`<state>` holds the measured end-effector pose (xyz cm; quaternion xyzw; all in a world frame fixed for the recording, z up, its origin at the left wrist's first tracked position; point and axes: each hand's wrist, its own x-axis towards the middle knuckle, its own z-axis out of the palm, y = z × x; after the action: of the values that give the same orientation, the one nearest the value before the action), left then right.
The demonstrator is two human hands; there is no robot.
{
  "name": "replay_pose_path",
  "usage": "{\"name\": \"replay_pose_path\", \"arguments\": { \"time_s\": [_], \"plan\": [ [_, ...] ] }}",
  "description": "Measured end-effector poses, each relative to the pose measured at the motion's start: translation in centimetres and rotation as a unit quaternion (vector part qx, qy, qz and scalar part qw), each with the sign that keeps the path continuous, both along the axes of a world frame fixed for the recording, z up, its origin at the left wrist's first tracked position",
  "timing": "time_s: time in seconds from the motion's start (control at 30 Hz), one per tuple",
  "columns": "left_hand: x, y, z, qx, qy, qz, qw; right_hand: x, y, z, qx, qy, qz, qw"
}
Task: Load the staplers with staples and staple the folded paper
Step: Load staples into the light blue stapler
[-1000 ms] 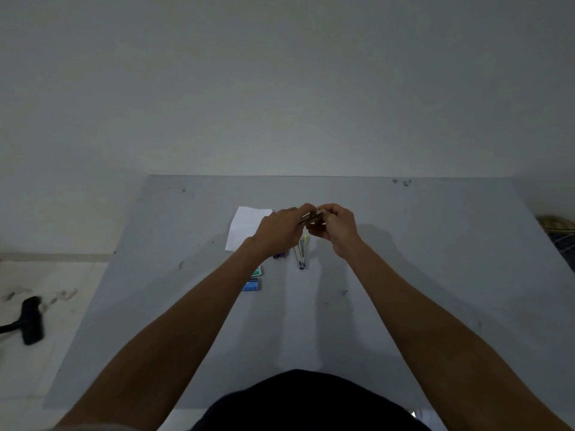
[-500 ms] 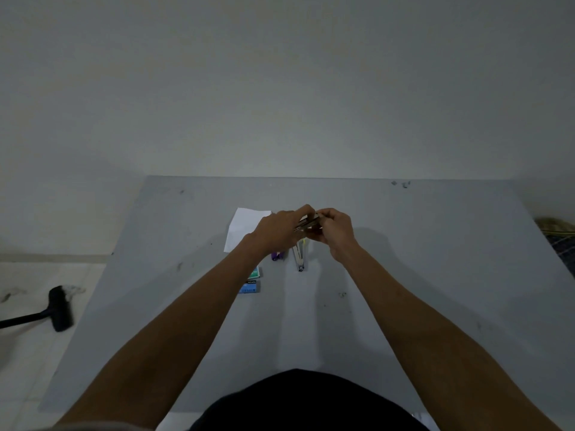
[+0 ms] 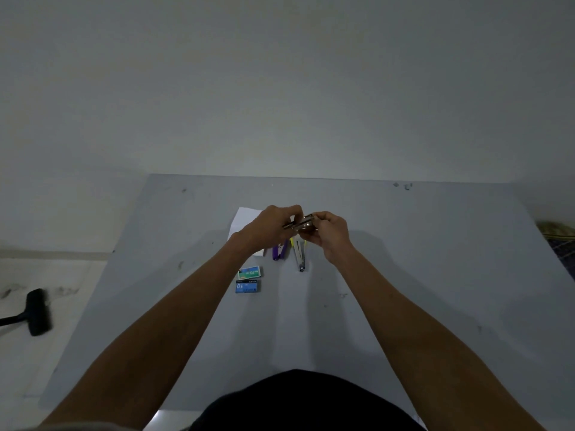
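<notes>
**Three staplers, two boxes of staples, one sheet of paper**

Head cam, looking down over both forearms at a grey table (image 3: 435, 275). It's pretty dim.

Both hands are up over the far middle of the table with a small metal stapler (image 3: 300, 223) between them. The left hand (image 3: 270, 225) has its grip clamped on one end, fingers curled over the top. The right hand (image 3: 329, 234) has its grip clamped on the other end. The stapler is lifted off the table, tilted a bit, right end higher.

Just under the hands, two more staplers lie on the table side by side: a purple stapler (image 3: 279, 251) on the left and a yellow stapler (image 3: 300, 253) on the right, swung open so its long metal rail points back at the camera.

Nearer and a bit left are two little staple boxes, touching or nearly so: a green box (image 3: 249, 272) and, below it, a blue box (image 3: 247, 286). Each has a big "10" on it. The rest of the print is too small to read.

One white paper (image 3: 244, 220) lies flat behind the left hand, partly hidden by it.

Off to the left, a black brush (image 3: 37, 312) lies on the floor (image 3: 46, 353).
</notes>
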<state>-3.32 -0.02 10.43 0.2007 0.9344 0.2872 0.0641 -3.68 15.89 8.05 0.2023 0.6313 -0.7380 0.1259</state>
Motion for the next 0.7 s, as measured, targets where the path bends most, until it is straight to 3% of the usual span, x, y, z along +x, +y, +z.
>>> {"name": "replay_pose_path", "arguments": {
  "time_s": [0.1,0.17,0.33,0.47,0.7],
  "plan": [
    [-0.2,0.1,0.3,-0.011,0.005,-0.003,1.000,0.3,0.6,0.3,0.050,0.024,0.023,0.998],
    [-0.5,-0.2,0.6,-0.024,0.008,-0.006,1.000,0.4,1.5,0.3,0.128,0.093,0.038,0.987],
    [-1.0,-0.3,0.9,-0.048,0.008,-0.012,0.999,0.3,3.4,0.3,0.299,0.314,0.102,0.895],
    [-1.0,0.2,1.1,-0.045,-0.001,-0.019,0.999,0.1,3.9,0.2,0.346,0.346,0.167,0.856],
    [-1.0,0.2,1.3,-0.039,-0.010,-0.021,0.999,-0.1,4.0,-0.1,0.369,0.354,0.208,0.834]
  ]
}}
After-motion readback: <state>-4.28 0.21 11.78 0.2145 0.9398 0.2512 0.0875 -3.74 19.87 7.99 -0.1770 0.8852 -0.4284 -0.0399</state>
